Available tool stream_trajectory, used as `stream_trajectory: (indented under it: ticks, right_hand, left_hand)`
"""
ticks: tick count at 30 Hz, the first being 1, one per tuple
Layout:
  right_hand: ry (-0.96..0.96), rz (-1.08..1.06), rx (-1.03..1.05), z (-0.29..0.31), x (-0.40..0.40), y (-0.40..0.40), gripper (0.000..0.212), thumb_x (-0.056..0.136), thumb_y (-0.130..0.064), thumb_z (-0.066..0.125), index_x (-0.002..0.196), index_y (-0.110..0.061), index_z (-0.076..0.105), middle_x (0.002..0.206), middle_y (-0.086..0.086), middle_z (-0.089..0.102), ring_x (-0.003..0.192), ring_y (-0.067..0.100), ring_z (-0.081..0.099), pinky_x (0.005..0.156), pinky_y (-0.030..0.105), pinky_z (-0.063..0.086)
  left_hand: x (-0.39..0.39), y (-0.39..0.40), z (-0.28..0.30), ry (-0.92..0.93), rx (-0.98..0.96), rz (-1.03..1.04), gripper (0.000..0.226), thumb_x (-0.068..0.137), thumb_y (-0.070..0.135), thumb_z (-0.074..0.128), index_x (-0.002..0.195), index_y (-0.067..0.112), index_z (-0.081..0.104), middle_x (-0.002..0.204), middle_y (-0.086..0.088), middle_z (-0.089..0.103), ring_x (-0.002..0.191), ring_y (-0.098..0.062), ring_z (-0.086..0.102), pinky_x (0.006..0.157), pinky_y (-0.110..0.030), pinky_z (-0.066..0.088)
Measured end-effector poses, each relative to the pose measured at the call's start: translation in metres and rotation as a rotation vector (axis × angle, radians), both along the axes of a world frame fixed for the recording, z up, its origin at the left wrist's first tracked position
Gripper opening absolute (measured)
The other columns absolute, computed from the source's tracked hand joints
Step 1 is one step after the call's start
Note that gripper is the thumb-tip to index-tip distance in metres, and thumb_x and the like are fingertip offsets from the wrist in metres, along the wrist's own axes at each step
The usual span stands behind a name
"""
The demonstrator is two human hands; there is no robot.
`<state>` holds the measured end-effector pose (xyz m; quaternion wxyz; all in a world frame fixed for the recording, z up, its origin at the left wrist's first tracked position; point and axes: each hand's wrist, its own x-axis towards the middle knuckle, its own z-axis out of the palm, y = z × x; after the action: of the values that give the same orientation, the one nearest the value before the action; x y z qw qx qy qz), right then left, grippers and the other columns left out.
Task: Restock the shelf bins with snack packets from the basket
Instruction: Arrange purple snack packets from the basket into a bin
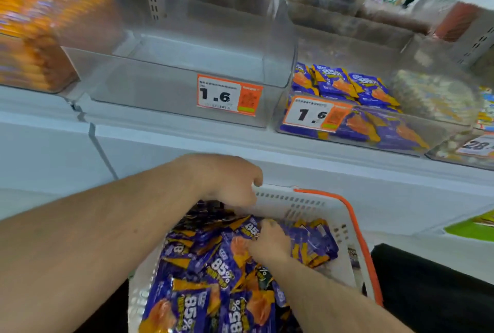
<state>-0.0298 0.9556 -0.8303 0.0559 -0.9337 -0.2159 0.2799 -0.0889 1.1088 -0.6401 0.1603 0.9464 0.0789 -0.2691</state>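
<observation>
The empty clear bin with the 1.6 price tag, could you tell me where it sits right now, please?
In the head view, the empty clear bin sits centre-left on the shelf, directly left of the bin of purple packets and above the white basket.

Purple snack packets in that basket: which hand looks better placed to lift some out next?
Probably the right hand: its fingers already lie on the purple packets, while the left hand holds the basket rim.

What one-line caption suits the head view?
Both hands dig into a basket of purple snack packets below an empty bin.
</observation>
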Motion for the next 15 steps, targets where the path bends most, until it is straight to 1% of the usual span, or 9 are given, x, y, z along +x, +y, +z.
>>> stream_trajectory:
  ticks: [2,4,5,7,9,10,12,13,15]
  right_hand:
    - [0.059,-0.303,-0.035,-0.011,-0.005,0.008,0.102,0.071,-0.074,0.066,0.147,-0.016,0.032,0.147,0.009,0.041,0.131,0.031,0.046,0.099,0.041,0.045]
    - [0.119,-0.521,-0.074,-0.019,-0.005,0.017,0.123,0.058,-0.082,0.069,0.151,-0.015,0.024,0.15,0.013,0.038,0.133,0.035,0.045,0.103,0.045,0.042]
    - [0.14,-0.571,-0.083,-0.023,-0.004,0.02,0.129,0.055,-0.082,0.07,0.153,-0.015,0.02,0.151,0.016,0.036,0.135,0.036,0.041,0.106,0.048,0.04]
    - [0.16,-0.587,-0.107,-0.03,-0.002,0.024,0.135,0.053,-0.08,0.075,0.153,-0.012,0.016,0.153,0.02,0.03,0.139,0.038,0.034,0.109,0.051,0.035]
    - [0.2,-0.595,-0.11,-0.04,0.002,0.027,0.137,0.051,-0.075,0.08,0.153,-0.012,0.015,0.152,0.02,0.031,0.138,0.038,0.035,0.109,0.05,0.038]
    - [0.247,-0.644,-0.075,-0.047,0.004,0.027,0.136,0.049,-0.07,0.083,0.153,-0.013,0.017,0.148,0.02,0.038,0.133,0.037,0.042,0.104,0.049,0.044]
    - [0.316,-0.744,0.029,-0.052,0.004,0.025,0.129,0.041,-0.057,0.086,0.148,-0.013,0.028,0.13,0.017,0.055,0.114,0.035,0.056,0.089,0.045,0.055]
    - [0.321,-0.777,0.066,-0.055,0.005,0.024,0.118,0.042,-0.051,0.085,0.142,-0.011,0.037,0.122,0.016,0.058,0.106,0.033,0.059,0.083,0.042,0.056]
    - [0.331,-0.82,0.143,-0.052,0.007,0.022,0.078,0.062,-0.038,0.083,0.126,-0.008,0.05,0.112,0.014,0.06,0.097,0.029,0.058,0.071,0.034,0.052]
  left_hand:
    - [0.0,0.006,-0.006,0.022,0.026,-0.011,0.051,0.09,0.039,0.052,0.138,0.025,0.046,0.141,-0.004,0.049,0.124,-0.024,0.05,0.101,-0.04,0.044]
    - [-0.001,0.011,-0.011,0.077,0.06,-0.021,0.041,0.088,0.044,0.051,0.12,0.018,0.054,0.124,-0.006,0.057,0.109,-0.025,0.056,0.093,-0.039,0.047]
    - [-0.002,0.011,-0.011,0.1,0.061,-0.017,0.042,0.09,0.044,0.051,0.121,0.015,0.055,0.124,-0.006,0.059,0.11,-0.026,0.057,0.094,-0.04,0.048]
    - [-0.001,0.008,-0.009,0.116,0.054,-0.014,0.045,0.095,0.038,0.049,0.132,0.013,0.053,0.131,-0.007,0.057,0.118,-0.027,0.056,0.1,-0.042,0.047]
    - [-0.001,0.004,-0.008,0.113,0.039,-0.021,0.044,0.097,0.034,0.047,0.135,0.011,0.052,0.134,-0.008,0.056,0.12,-0.027,0.055,0.101,-0.041,0.046]
    - [-0.001,0.003,-0.009,0.113,0.028,-0.024,0.044,0.098,0.033,0.047,0.135,0.01,0.052,0.134,-0.009,0.056,0.12,-0.028,0.055,0.101,-0.039,0.046]
    - [0.001,0.001,-0.011,0.111,0.017,-0.031,0.045,0.098,0.034,0.047,0.134,0.008,0.052,0.134,-0.011,0.056,0.117,-0.027,0.056,0.098,-0.039,0.045]
    - [0.002,-0.001,-0.012,0.105,0.012,-0.032,0.044,0.098,0.034,0.047,0.133,0.008,0.053,0.134,-0.012,0.057,0.111,-0.025,0.056,0.096,-0.038,0.046]
    - [0.005,-0.003,-0.013,0.085,0.005,-0.032,0.043,0.097,0.033,0.047,0.132,0.008,0.054,0.133,-0.012,0.057,0.103,-0.022,0.054,0.09,-0.037,0.045]
